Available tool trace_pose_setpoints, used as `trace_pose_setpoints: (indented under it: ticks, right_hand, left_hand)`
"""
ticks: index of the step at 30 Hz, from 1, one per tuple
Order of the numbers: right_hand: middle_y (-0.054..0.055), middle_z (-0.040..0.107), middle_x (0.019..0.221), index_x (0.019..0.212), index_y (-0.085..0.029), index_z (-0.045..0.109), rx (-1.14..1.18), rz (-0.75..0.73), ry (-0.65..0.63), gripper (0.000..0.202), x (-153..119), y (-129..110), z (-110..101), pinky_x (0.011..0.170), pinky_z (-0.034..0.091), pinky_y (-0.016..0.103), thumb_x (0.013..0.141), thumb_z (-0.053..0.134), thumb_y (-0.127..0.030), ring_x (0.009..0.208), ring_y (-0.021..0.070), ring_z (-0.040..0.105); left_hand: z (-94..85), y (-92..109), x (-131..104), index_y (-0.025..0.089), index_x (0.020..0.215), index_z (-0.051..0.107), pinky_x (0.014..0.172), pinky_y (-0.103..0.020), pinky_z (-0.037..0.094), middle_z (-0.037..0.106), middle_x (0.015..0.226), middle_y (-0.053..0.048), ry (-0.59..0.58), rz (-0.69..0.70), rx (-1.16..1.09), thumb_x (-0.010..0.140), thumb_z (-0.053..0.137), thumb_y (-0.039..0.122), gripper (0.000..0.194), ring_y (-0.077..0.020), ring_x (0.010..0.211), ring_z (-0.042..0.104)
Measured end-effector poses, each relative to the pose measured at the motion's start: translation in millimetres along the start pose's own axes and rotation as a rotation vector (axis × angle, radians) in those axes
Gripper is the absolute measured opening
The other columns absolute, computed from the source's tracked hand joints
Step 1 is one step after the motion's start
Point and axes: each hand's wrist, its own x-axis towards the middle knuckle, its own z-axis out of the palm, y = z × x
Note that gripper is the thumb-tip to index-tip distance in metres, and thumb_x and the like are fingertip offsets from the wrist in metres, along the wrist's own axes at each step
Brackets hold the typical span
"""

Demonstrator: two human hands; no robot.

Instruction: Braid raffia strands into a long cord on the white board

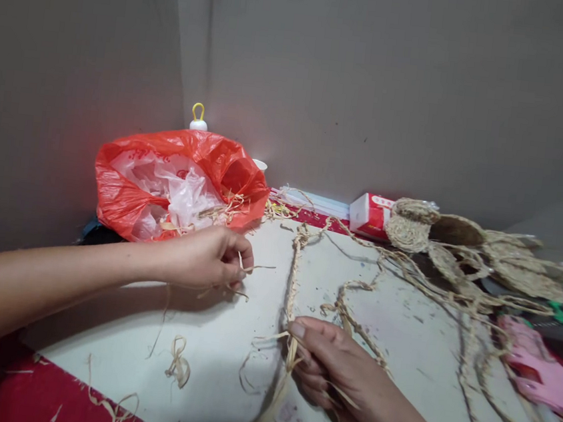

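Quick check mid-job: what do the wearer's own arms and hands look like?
The left hand and right hand are ungloved. Both forearms are sleeveless where they show, with no watch or bracelet visible, nor any cables or markings.

One head camera looks ahead and down, with left hand [213, 257] and right hand [332, 371] near, gray wall [376, 80] far.

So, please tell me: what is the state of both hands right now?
Left hand: closed, holding thin straw strands.
Right hand: closed, pinching the straw braid.
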Motion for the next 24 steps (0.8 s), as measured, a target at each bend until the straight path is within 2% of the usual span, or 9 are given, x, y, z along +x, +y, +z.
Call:
trace_pose_setpoints:
  ticks: [5,11,15,19,21,24]
  right_hand:
    - [-0.010,0.030,0.047,0.059,-0.019,0.039,0.004,-0.006,0.001,0.047,-1,0,0,0.038,0.011,0.019,0.076,0.070,-0.049,0.040,0.0032,0.018]
    - [-0.011,0.028,0.048,0.061,-0.019,0.039,0.019,-0.011,-0.013,0.044,-3,1,0,0.038,0.011,0.019,0.080,0.067,-0.048,0.040,0.0032,0.016]
    - [-0.011,0.028,0.048,0.062,-0.019,0.039,0.013,-0.024,-0.014,0.044,-2,2,0,0.039,0.011,0.020,0.083,0.065,-0.048,0.040,0.0033,0.015]
    - [-0.010,0.030,0.049,0.063,-0.019,0.040,0.008,-0.036,-0.009,0.043,-2,3,0,0.039,0.012,0.020,0.084,0.064,-0.047,0.041,0.0034,0.017]
    - [-0.010,0.031,0.049,0.062,-0.019,0.040,0.009,-0.032,-0.005,0.043,-2,4,1,0.039,0.013,0.019,0.083,0.065,-0.047,0.040,0.0033,0.018]
    - [-0.010,0.030,0.047,0.063,-0.018,0.044,0.003,-0.030,0.002,0.042,-2,4,1,0.038,0.013,0.018,0.082,0.066,-0.048,0.040,0.0033,0.018]
  left_hand:
    - [15.1,0,2,0.015,0.074,0.057,0.040,-0.018,0.030,0.062,0.059,0.002,-0.121,-0.090,-0.213,0.078,0.060,0.028,0.014,-0.0048,0.040,0.040]
    - [32.4,-4,-2,0.017,0.074,0.053,0.038,-0.018,0.030,0.059,0.050,0.004,-0.221,-0.179,-0.372,0.074,0.061,0.024,0.011,-0.0059,0.036,0.038]
    - [43.7,-6,-5,0.017,0.071,0.053,0.036,-0.019,0.023,0.058,0.052,0.005,-0.158,-0.197,-0.453,0.069,0.062,0.023,0.011,-0.0043,0.034,0.034]
    - [53.2,-7,-5,0.014,0.068,0.059,0.043,-0.018,0.026,0.049,0.053,0.006,-0.031,-0.140,-0.459,0.061,0.065,0.018,0.011,-0.0039,0.044,0.037]
    - [57.1,-8,-4,0.014,0.065,0.058,0.043,-0.018,0.027,0.050,0.052,0.006,-0.032,-0.149,-0.508,0.059,0.066,0.019,0.011,-0.0044,0.045,0.039]
    - [63.1,-9,-1,0.015,0.063,0.055,0.038,-0.017,0.029,0.051,0.045,0.006,-0.113,-0.222,-0.586,0.060,0.068,0.022,0.015,-0.0051,0.037,0.040]
